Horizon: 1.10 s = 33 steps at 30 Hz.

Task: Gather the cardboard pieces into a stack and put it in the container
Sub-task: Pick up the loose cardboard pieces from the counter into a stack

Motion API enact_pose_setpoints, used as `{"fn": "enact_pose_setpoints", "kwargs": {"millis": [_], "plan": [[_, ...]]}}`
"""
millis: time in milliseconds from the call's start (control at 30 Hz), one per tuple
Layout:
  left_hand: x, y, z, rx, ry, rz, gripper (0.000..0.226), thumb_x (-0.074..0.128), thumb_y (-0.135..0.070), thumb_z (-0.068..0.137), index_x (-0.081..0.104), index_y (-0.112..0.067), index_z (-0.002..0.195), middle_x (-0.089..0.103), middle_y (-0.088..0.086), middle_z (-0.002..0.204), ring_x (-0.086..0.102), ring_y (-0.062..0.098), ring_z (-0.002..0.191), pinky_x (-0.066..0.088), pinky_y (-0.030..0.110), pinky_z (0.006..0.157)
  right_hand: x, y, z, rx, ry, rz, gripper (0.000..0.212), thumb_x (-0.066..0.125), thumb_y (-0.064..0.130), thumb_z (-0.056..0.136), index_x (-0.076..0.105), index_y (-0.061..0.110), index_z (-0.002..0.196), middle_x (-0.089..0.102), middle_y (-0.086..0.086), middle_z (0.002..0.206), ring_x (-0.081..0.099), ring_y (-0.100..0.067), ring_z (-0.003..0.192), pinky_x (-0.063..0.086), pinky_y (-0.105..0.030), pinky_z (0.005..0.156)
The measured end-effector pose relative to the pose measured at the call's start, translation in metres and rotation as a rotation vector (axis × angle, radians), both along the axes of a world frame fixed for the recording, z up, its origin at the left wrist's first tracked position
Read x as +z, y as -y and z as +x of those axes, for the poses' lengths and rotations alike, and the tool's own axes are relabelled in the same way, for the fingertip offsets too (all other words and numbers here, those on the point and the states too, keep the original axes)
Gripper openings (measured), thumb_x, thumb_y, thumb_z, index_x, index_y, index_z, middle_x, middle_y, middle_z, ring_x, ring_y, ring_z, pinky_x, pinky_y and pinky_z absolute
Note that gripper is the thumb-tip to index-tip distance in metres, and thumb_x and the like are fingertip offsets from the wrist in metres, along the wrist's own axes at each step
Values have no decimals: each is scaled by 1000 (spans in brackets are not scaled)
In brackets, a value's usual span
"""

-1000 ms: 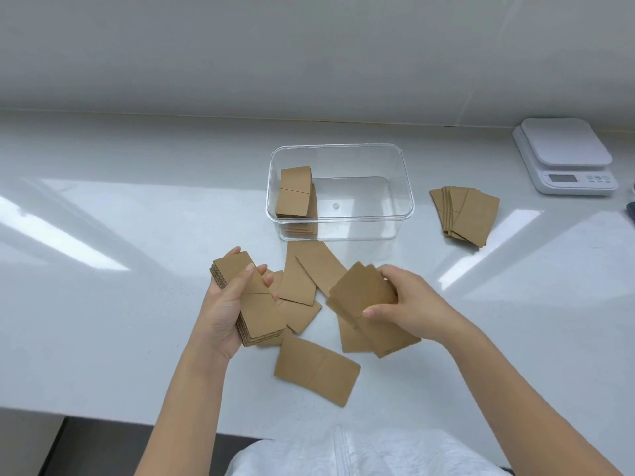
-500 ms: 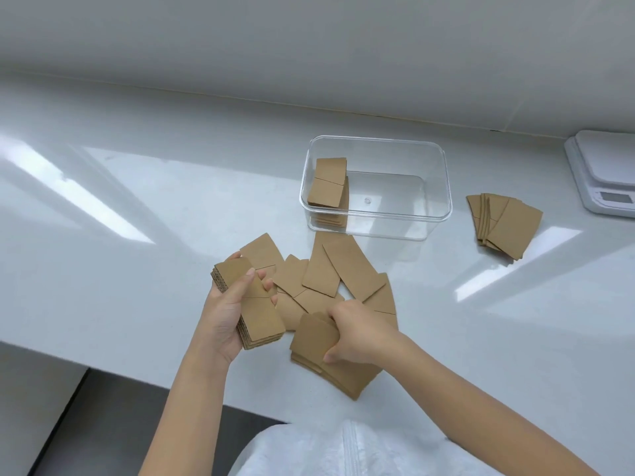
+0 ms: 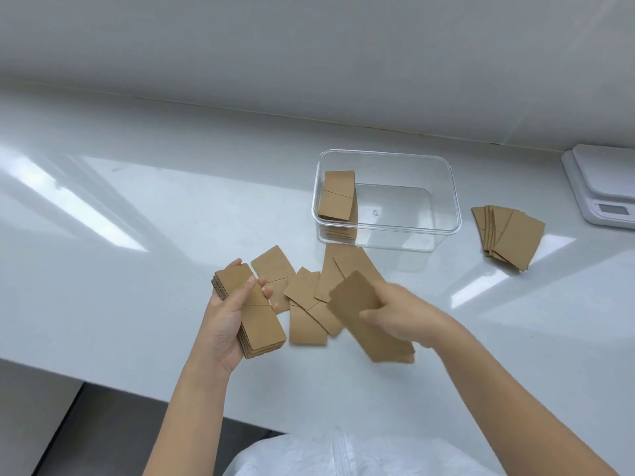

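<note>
Your left hand (image 3: 228, 321) is clamped around the stack (image 3: 252, 312), top face clear to receive the few pieces (image 3: 369, 321) pinched in your right hand (image 3: 400, 316), with loose pieces (image 3: 309, 300) between the grips and the container (image 3: 386, 201) beyond.

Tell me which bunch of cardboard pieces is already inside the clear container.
The stack against the container's left wall; the other bunches are in the hands or on the counter.

White scale (image 3: 604, 187) on counter (image 3: 137, 235)
</note>
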<state>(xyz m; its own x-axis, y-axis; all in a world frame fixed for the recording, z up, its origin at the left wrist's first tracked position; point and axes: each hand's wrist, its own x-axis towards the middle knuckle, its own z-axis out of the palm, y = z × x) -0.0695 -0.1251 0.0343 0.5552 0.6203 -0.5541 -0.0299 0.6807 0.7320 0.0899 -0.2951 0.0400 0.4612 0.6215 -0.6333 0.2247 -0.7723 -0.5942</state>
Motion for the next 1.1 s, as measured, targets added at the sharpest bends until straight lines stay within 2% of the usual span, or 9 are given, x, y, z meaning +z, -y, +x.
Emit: {"fn": "enact_pose_setpoints", "kwargs": {"millis": [167, 233, 300, 467, 667, 767, 900, 1033, 1100], "plan": [[8, -29, 0, -48, -6, 5, 28, 57, -12, 90, 57, -31, 111, 63, 9, 97, 62, 19, 78, 54, 40, 75, -3, -23, 13, -95, 688, -238, 27, 44, -8, 82, 36, 5, 105, 52, -8, 84, 54, -33, 77, 37, -33, 58], [11, -38, 0, -75, -3, 12, 29, 57, -12, 90, 57, -31, 113, 63, 9, 97, 62, 19, 79, 53, 41, 78, -17, -38, 6, -99, 897, -351, 33, 57, -4, 77, 43, 3, 107, 60, -10, 89, 63, -30, 78, 36, -31, 55], [14, -46, 0, -106, 3, 14, 28, 57, -13, 90, 58, -31, 112, 64, 8, 97, 63, 19, 78, 53, 41, 78, -38, -51, 0, -99, 1041, -367, 38, 77, 2, 50, 56, 5, 81, 61, -8, 66, 60, -23, 54, 32, -25, 43], [14, -64, -5, -143, -4, 6, 28, 58, -13, 90, 58, -31, 111, 64, 9, 99, 63, 20, 80, 53, 42, 79, -62, -56, -11, -51, 987, -385, 52, 84, 8, 25, 61, 4, 71, 55, -9, 55, 52, -24, 44, 31, -24, 40], [8, -80, -5, -174, -11, -4, 29, 58, -14, 90, 58, -31, 114, 64, 10, 102, 64, 21, 81, 55, 40, 75, -68, -54, -2, -45, 790, -289, 82, 86, 61, 15, 58, 2, 64, 52, -10, 51, 50, -25, 42, 32, -24, 36], [6, -86, -2, -200, 3, -16, 29, 58, -15, 90, 58, -31, 113, 64, 10, 103, 65, 21, 81, 54, 41, 75, -66, -54, 0, 6, 853, -300, 74, 92, 48, 16, 53, 4, 60, 49, -9, 48, 47, -24, 38, 26, -22, 36], [5, -86, 3, -244, 17, -28, 30, 59, -14, 89, 57, -31, 114, 64, 11, 103, 66, 20, 79, 57, 39, 71, -58, -55, -1, 43, 1019, -324, 49, 86, -1, 20, 51, 6, 55, 47, -7, 44, 45, -23, 32, 27, -18, 32], [6, -82, 7, -296, 34, -29, 30, 59, -16, 89, 57, -31, 114, 63, 11, 101, 65, 20, 77, 58, 36, 65, -37, -56, -1, 11, 1020, -407, 33, 62, -5, 74, 49, 4, 103, 55, -11, 103, 57, -23, 85, 38, -28, 58], [7, -80, 8, -316, 51, -15, 32, 62, -22, 86, 57, -32, 116, 62, 11, 102, 64, 20, 79, 58, 37, 66, -21, -55, -6, -89, 974, -328, 30, 50, -9, 80, 46, 6, 106, 48, -9, 110, 44, -21, 82, 35, -27, 61]]}}
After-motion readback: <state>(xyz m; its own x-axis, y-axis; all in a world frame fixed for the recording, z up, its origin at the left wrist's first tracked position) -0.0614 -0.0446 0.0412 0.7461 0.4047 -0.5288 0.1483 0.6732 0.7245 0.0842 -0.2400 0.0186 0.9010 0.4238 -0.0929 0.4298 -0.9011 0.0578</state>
